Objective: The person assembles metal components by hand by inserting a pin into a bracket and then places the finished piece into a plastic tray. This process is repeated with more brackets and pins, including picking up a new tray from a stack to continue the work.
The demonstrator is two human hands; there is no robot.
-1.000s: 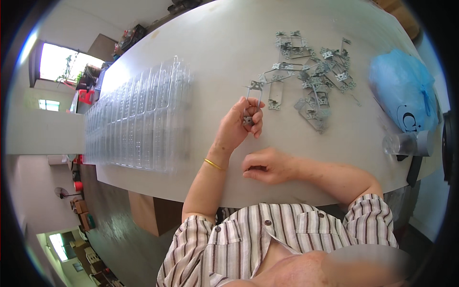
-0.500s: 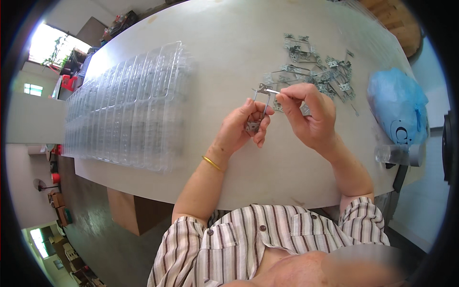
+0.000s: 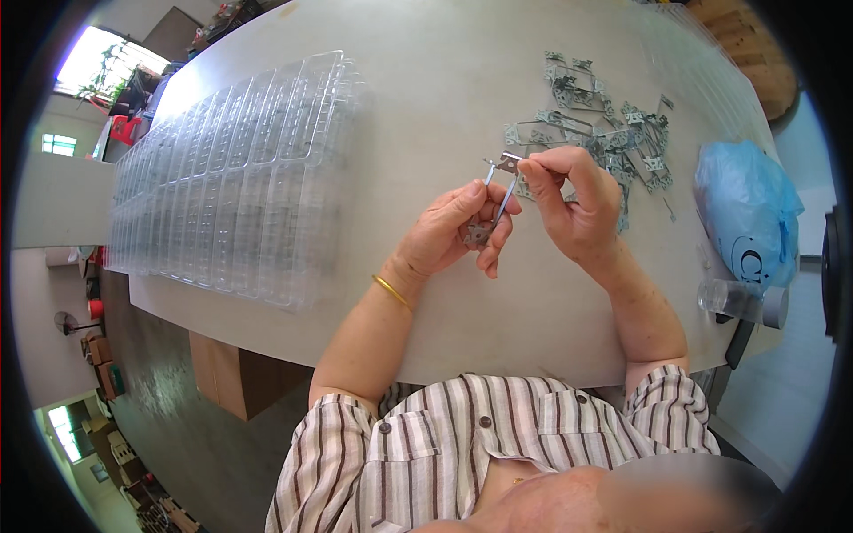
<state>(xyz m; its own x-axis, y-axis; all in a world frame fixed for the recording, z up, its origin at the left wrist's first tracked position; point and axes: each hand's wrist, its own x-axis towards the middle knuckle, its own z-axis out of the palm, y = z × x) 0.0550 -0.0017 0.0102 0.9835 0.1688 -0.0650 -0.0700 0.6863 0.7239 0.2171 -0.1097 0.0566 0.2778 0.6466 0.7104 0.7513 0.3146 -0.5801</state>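
My left hand (image 3: 444,229) is closed on a small metal frame (image 3: 506,197), made of two thin rods with a grey punched plate at each end. One end plate (image 3: 478,234) lies against the curled fingers; the other (image 3: 508,164) sticks up past the fingertips. Thumb and forefinger of my right hand (image 3: 582,202) are pinched at that upper plate, on a thin, bright, stick-like piece (image 3: 513,156). Most of this piece is hidden by the fingers, and I cannot tell whether it is fixed to the plate.
Similar metal frames (image 3: 558,126) lie in a loose heap beyond my right hand. Stacked clear plastic trays (image 3: 227,178) stand on the left of the white table (image 3: 426,80). At the right are a blue plastic bag (image 3: 746,209) and a clear jar (image 3: 736,300) on its side.
The upper end of the metal frame has tilted right, and the right fingertips have come closer to it. Less of the bright piece shows. The whole view has shifted slightly.
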